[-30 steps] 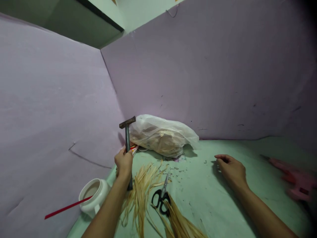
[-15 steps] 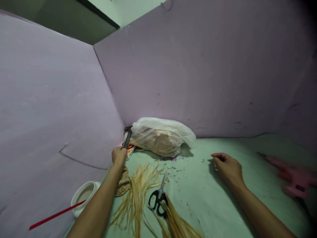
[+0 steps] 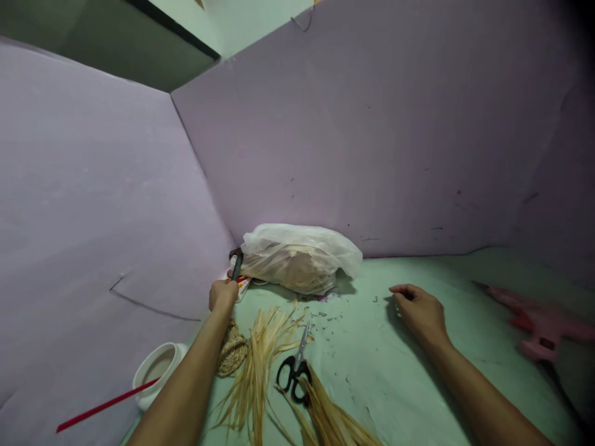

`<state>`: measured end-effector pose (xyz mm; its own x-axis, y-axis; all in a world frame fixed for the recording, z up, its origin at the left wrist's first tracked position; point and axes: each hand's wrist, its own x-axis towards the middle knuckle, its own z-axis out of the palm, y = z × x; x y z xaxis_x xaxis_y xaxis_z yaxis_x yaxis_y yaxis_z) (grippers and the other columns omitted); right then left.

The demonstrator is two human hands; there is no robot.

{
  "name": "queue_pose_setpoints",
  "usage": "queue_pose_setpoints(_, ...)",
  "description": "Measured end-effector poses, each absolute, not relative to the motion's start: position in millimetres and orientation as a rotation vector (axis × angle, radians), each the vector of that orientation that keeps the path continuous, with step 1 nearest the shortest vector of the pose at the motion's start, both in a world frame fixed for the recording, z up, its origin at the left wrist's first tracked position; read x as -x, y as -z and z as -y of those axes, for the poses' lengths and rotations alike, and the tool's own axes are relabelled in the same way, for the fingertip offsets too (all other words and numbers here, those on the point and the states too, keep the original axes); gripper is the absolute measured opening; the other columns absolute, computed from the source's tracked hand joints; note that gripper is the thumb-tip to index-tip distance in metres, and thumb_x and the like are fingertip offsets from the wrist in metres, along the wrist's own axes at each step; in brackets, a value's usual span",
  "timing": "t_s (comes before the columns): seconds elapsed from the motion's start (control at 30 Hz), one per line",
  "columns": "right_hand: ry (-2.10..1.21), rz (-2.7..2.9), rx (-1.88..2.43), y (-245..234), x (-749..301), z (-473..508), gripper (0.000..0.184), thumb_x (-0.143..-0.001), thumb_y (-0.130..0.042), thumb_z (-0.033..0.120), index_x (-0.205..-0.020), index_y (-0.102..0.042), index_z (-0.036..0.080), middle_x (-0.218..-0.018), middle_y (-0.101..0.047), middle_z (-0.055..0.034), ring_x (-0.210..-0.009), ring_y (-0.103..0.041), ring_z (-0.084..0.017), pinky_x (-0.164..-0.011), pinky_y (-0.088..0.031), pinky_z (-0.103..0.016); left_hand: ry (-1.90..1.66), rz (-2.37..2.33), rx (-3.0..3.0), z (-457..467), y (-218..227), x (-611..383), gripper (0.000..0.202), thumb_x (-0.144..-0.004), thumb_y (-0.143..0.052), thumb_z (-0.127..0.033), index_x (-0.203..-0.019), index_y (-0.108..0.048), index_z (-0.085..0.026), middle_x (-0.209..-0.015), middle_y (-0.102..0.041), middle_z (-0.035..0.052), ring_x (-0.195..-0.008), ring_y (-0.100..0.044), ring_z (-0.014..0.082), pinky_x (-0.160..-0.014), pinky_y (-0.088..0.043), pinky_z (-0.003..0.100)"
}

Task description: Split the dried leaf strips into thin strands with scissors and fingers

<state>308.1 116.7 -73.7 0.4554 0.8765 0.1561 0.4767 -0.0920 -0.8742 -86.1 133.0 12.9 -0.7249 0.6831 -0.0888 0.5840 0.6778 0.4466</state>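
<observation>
My left hand [image 3: 224, 296] is wrapped round the grey handle of a hammer [image 3: 237, 267], its dark head up by the wall corner. Behind it lies a white plastic bag [image 3: 302, 260] with brownish contents. Under my left forearm a coiled braided piece [image 3: 232, 350] shows in part. My right hand [image 3: 421, 311] rests low over the green table, thumb and fingers curled in; what they may hold is hidden. Between the hands lie pale dry fibre strips [image 3: 260, 359] and black-handled scissors [image 3: 297, 368], partly over a second fibre bundle [image 3: 330, 412].
At the left a white pot [image 3: 155, 368] lies tilted, with a red stick [image 3: 109, 406] against it. On the right sits a pink glue gun [image 3: 539, 316] with a dark cord. Small dark scraps dot the green table [image 3: 372, 353]. Pale walls [image 3: 334, 155] close off the back and left.
The hammer stands slightly steeper in my left hand, its head now showing more clearly at the top. The whole view has shifted a little; my right hand keeps its pose.
</observation>
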Motion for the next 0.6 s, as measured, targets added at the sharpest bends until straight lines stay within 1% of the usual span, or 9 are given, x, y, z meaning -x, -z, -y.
queue_pose_setpoints(0.1,-0.511,1.167,1.730,74,-308,-117,0.027,-0.059,-0.045,0.026,-0.074,-0.065,0.015,-0.064,-0.063,-0.0064,-0.059,-0.055,-0.020,-0.059,-0.040,-0.031,-0.515,-2.684,-1.060,-133,-16,81,0.027,-0.079,-0.050,-0.036,-0.093,-0.057,-0.013,-0.087,-0.061,0.0049,-0.077,-0.059,0.0153,-0.067,-0.047,0.031)
queue_pose_setpoints(0.17,-0.514,1.169,1.730,74,-308,-117,0.027,-0.059,-0.045,0.026,-0.074,-0.065,0.015,-0.064,-0.063,-0.0062,-0.059,-0.055,-0.020,-0.060,-0.040,-0.031,-0.482,-2.746,-1.110,-129,-18,75,0.028,-0.073,-0.056,-0.036,-0.088,-0.060,-0.012,-0.084,-0.063,0.0093,-0.077,-0.060,0.0211,-0.065,-0.045,0.033)
queue_pose_setpoints(0.23,-0.517,1.172,1.728,74,-309,-117,0.027,-0.059,-0.045,0.025,-0.074,-0.065,0.015,-0.065,-0.063,-0.0061,-0.059,-0.055,-0.019,-0.060,-0.040,-0.030,-0.457,-2.836,-1.199,-123,-18,68,0.029,-0.066,-0.059,-0.029,-0.089,-0.061,-0.013,-0.092,-0.062,0.0165,-0.087,-0.058,0.0296,-0.066,-0.043,0.037)
queue_pose_setpoints(0.3,-0.512,1.177,1.727,74,-309,-117,0.027,-0.059,-0.045,0.025,-0.074,-0.065,0.015,-0.067,-0.064,-0.0061,-0.060,-0.056,-0.019,-0.061,-0.040,-0.029,-0.436,-2.918,-1.315,-117,-15,61,0.034,-0.065,-0.055,-0.023,-0.097,-0.058,-0.012,-0.105,-0.056,0.0205,-0.098,-0.052,0.0337,-0.071,-0.041,0.040)
queue_pose_setpoints(0.37,-0.497,1.183,1.729,75,-308,-117,0.028,-0.060,-0.044,0.025,-0.075,-0.065,0.015,-0.068,-0.064,-0.0062,-0.062,-0.056,-0.018,-0.062,-0.040,-0.029,-0.412,-2.966,-1.424,-111,-13,54,0.037,-0.067,-0.049,-0.018,-0.103,-0.054,-0.011,-0.110,-0.052,0.0216,-0.102,-0.048,0.0336,-0.074,-0.040,0.042)
queue_pose_setpoints(0.47,-0.485,1.190,1.744,76,-307,-117,0.030,-0.060,-0.044,0.026,-0.077,-0.065,0.013,-0.069,-0.064,-0.0065,-0.061,-0.056,-0.018,-0.061,-0.041,-0.028,-0.374,-2.984,-1.535,-104,-13,42,0.038,-0.069,-0.044,-0.014,-0.106,-0.053,-0.008,-0.107,-0.051,0.0229,-0.100,-0.047,0.0336,-0.073,-0.040,0.043)
queue_pose_setpoints(0.53,-0.497,1.204,1.762,76,-307,-116,0.033,-0.062,-0.043,0.026,-0.082,-0.065,0.012,-0.068,-0.064,-0.0067,-0.058,-0.055,-0.017,-0.059,-0.041,-0.027,-0.371,-2.968,-1.605,-96,-20,33,0.040,-0.070,-0.043,-0.016,-0.108,-0.051,-0.009,-0.107,-0.051,0.0226,-0.100,-0.047,0.0336,-0.072,-0.040,0.042)
queue_pose_setpoints(0.6,-0.521,1.240,1.786,74,-308,-116,0.035,-0.063,-0.041,0.026,-0.086,-0.064,0.011,-0.068,-0.064,-0.0069,-0.056,-0.055,-0.016,-0.057,-0.041,-0.026,-0.389,-2.924,-1.679,-80,-30,23,0.039,-0.073,-0.042,-0.023,-0.110,-0.050,-0.014,-0.107,-0.052,0.0188,-0.098,-0.050,0.0313,-0.070,-0.040,0.038)
